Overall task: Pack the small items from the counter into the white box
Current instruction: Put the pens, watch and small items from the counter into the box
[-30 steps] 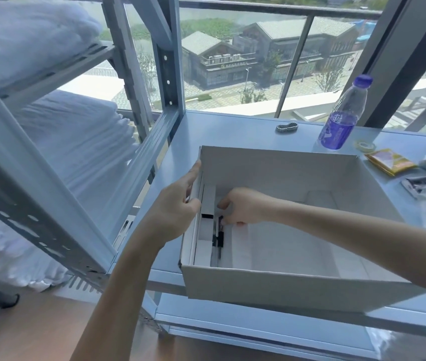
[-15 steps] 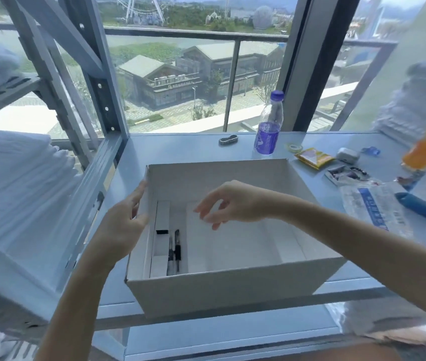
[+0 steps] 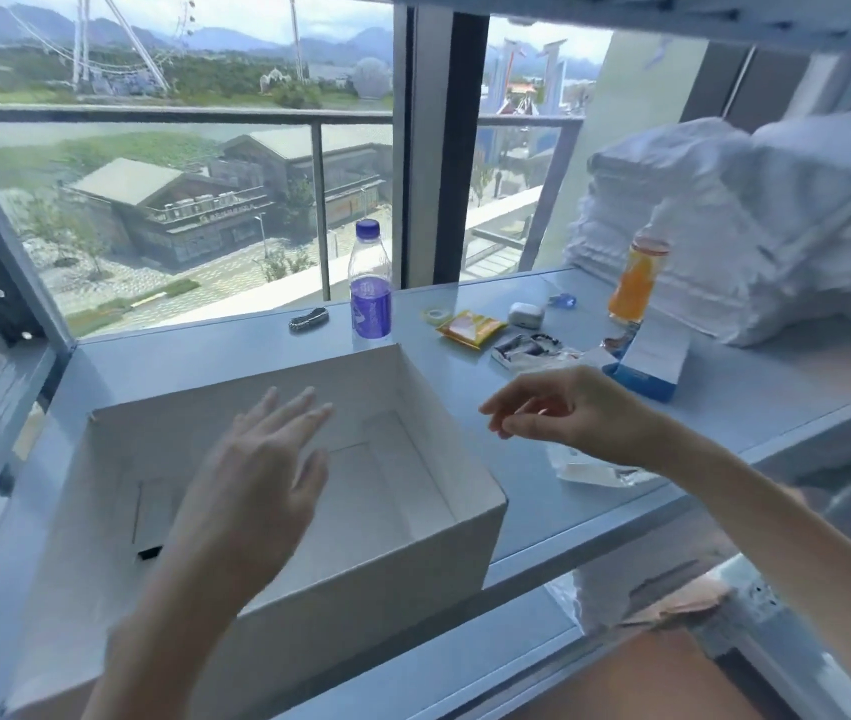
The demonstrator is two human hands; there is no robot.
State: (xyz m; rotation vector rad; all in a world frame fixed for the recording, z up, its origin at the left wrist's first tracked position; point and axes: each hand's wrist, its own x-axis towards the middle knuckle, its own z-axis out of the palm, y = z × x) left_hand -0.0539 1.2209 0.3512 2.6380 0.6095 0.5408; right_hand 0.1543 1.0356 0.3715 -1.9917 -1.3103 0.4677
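I record the white box [image 3: 371, 595] as matt, smooth paperboard; the counter [image 3: 724, 407] as smooth painted metal with a dull sheen; the bottle [image 3: 370, 298] as clear glossy plastic; the yellow sachet [image 3: 471, 328] as shiny film; the stacked linen [image 3: 698, 241] as soft, matt white cloth.

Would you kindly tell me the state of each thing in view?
white box: open-topped, upright.
purple bottle: upright, capped, partly full.
orange bottle: upright.
yellow packet: lying flat.
left hand: open, above the box, empty.
right hand: loosely curled, empty, beside the box.
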